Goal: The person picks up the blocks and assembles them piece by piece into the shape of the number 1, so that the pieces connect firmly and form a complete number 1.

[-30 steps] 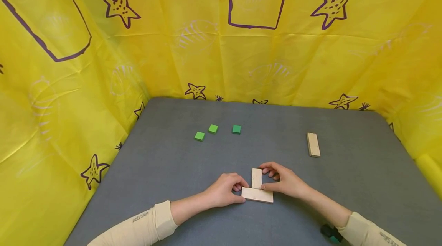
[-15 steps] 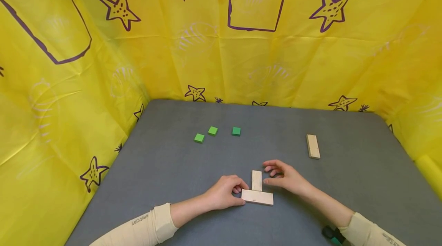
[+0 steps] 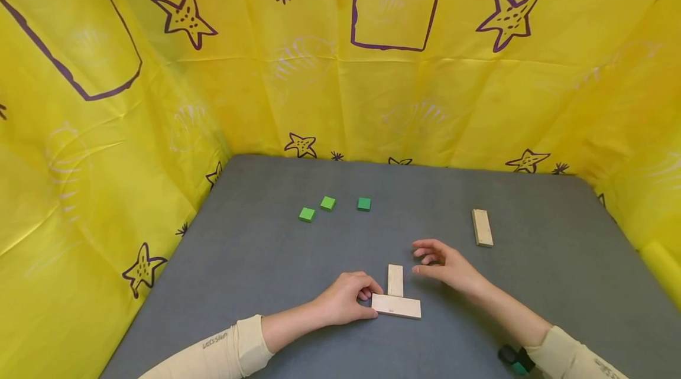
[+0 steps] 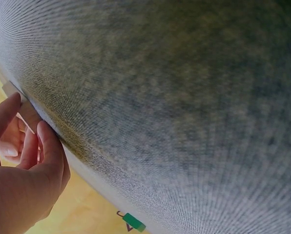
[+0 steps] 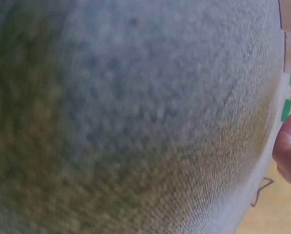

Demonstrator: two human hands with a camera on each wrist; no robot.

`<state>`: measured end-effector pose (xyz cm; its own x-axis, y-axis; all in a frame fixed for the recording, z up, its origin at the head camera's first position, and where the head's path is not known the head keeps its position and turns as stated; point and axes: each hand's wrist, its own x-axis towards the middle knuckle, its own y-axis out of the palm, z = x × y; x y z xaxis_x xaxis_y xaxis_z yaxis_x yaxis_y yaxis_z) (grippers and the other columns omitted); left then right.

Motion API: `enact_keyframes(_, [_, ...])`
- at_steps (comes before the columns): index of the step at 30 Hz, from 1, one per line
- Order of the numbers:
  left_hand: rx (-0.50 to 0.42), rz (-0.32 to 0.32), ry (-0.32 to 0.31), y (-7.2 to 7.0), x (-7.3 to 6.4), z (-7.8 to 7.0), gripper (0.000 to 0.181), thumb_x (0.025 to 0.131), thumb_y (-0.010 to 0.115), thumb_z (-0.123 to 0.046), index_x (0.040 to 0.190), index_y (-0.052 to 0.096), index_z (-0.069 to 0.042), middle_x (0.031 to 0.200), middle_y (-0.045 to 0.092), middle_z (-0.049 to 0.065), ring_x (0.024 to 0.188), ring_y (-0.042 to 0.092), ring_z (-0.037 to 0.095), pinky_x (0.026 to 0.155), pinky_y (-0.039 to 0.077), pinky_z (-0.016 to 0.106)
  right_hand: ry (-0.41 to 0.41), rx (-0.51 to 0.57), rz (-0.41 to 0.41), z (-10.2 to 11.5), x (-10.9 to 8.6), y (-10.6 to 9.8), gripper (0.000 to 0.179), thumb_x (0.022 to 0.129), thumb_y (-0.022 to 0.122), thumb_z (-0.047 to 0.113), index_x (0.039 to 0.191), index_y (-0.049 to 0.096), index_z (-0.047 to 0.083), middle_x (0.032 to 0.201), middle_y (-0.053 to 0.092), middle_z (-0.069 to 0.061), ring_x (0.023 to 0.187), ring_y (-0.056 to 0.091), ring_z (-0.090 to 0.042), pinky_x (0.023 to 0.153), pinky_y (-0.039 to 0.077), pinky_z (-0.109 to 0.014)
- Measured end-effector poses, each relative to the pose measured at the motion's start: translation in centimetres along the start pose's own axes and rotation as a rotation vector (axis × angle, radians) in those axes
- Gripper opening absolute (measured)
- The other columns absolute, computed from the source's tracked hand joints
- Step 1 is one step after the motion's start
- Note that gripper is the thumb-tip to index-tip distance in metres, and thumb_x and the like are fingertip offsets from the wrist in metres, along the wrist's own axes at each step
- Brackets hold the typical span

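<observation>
Two pale wooden blocks meet in a T shape on the grey table in the head view. The front block lies crosswise, and the other block runs away from the middle of its far side. At the left end of the front block, my left hand pinches it between thumb and fingers; the left wrist view shows the block end between the fingertips. My right hand hovers to the right of the T, apart from both blocks, fingers loosely bent and holding nothing.
A third wooden block lies farther back on the right. Toward the back left are two light green squares and a darker green square. Yellow cloth with drawn starfish rises around the grey table.
My right hand has let go of the far block of the T and moved back and to the right. The left hand stays at the front block's end.
</observation>
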<state>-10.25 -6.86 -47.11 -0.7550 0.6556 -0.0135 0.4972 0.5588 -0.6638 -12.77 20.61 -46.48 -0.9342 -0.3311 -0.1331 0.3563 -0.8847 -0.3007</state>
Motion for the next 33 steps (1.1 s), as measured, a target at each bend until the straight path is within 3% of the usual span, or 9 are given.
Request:
enact_keyframes(15, [-0.001, -0.008, 0.006, 0.1, -0.1, -0.1, 0.027, 0.076, 0.083, -0.007, 0.099, 0.07, -0.009, 0.088, 0.059, -0.008, 0.079, 0.053, 0.002, 0.073, 0.046, 0.015, 0.029, 0.006, -0.062, -0.1, 0.4, -2.3, 0.061, 0.086, 0.075, 0.018, 0.136, 0.048, -0.002, 0.122, 0.056, -0.021, 0.097, 0.054, -0.021, 0.079, 0.047, -0.024])
enact_keyframes(33, [-0.023, -0.016, 0.018, 0.2, -0.1, -0.1, 0.027, 0.075, 0.083, -0.004, 0.098, 0.07, -0.008, 0.087, 0.06, -0.006, 0.079, 0.054, 0.002, 0.073, 0.047, 0.015, 0.055, 0.025, -0.121, -0.6, 0.7, -5.4, 0.063, 0.09, 0.071, 0.019, 0.14, 0.042, -0.004, 0.125, 0.053, -0.023, 0.094, 0.056, -0.012, 0.079, 0.047, -0.02])
